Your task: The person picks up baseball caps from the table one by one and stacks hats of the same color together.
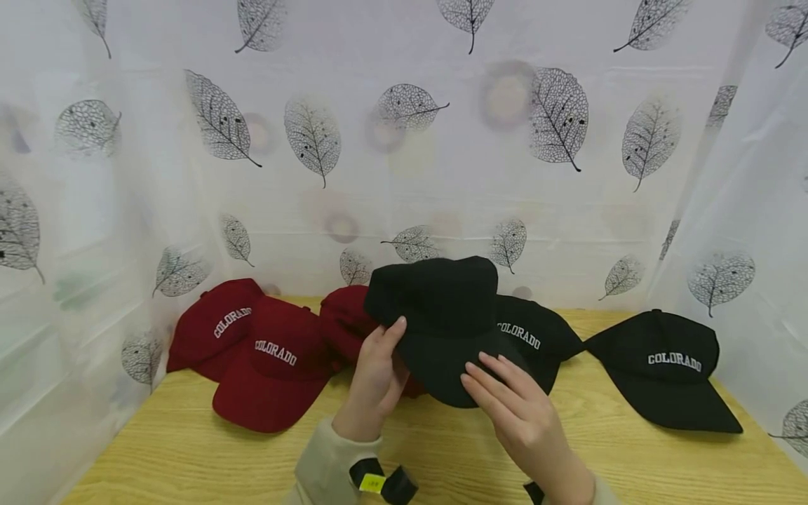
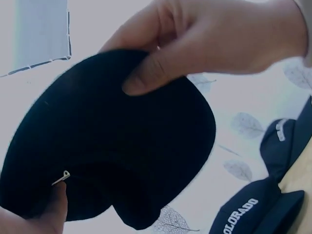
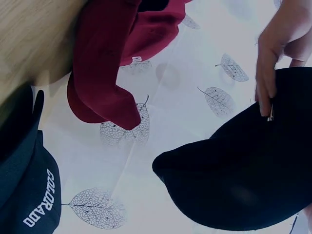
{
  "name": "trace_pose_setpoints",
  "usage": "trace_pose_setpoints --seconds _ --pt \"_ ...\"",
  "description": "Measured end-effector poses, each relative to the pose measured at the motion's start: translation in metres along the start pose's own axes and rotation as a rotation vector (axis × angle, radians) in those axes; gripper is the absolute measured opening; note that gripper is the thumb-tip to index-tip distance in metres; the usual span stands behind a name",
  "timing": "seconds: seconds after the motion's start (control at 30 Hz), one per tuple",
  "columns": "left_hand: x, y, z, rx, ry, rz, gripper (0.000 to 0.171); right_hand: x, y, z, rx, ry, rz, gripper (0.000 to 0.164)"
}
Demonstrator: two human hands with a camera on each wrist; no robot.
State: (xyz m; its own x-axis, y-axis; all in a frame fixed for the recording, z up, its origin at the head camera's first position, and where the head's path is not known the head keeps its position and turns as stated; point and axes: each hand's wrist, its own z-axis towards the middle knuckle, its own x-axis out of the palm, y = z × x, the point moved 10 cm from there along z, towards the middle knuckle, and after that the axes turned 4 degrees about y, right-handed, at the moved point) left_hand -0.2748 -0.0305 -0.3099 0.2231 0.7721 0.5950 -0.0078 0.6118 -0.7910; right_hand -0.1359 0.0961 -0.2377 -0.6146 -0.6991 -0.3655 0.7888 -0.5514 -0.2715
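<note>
Both hands hold a black baseball cap (image 1: 442, 301) above the table, its brim tilted down toward me. No lettering shows on its visible side. My left hand (image 1: 376, 379) grips the cap's left edge, thumb uppermost in the head view. A small pale metallic piece (image 2: 62, 177) sits by that thumb in the left wrist view. My right hand (image 1: 520, 410) pinches the brim, fingers on top and, in the left wrist view, the thumb (image 2: 146, 78) on the other face. Behind the held cap, a black cap lettered COLORADO (image 1: 533, 337) and a red cap (image 1: 347, 315) are partly hidden.
Two overlapping red COLORADO caps (image 1: 278, 365) lie on the left of the wooden table (image 1: 170, 449). Another black COLORADO cap (image 1: 663, 365) lies at the right. A leaf-patterned white curtain (image 1: 353, 210) encloses the back and sides.
</note>
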Motion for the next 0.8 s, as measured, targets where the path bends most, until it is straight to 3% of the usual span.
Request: trace_pose_setpoints --seconds 0.3,0.53,0.63,0.73,0.8 --pt "0.002 -0.004 0.000 0.014 0.010 -0.016 0.045 0.014 -0.012 -0.015 0.042 0.081 -0.014 0.025" --pt "0.000 -0.011 0.002 0.070 0.031 0.003 0.048 0.023 -0.037 -0.028 0.137 0.190 0.107 0.031" --pt "-0.003 -0.013 0.003 0.083 0.017 0.061 0.052 0.017 -0.055 -0.035 0.223 0.152 0.208 0.034" --pt "-0.005 -0.011 0.003 0.071 -0.002 0.092 0.054 0.007 -0.079 -0.043 0.383 0.087 0.255 0.027" --pt "-0.005 -0.010 0.002 0.064 0.000 0.096 0.054 -0.001 -0.093 -0.048 0.498 0.048 0.263 0.031"
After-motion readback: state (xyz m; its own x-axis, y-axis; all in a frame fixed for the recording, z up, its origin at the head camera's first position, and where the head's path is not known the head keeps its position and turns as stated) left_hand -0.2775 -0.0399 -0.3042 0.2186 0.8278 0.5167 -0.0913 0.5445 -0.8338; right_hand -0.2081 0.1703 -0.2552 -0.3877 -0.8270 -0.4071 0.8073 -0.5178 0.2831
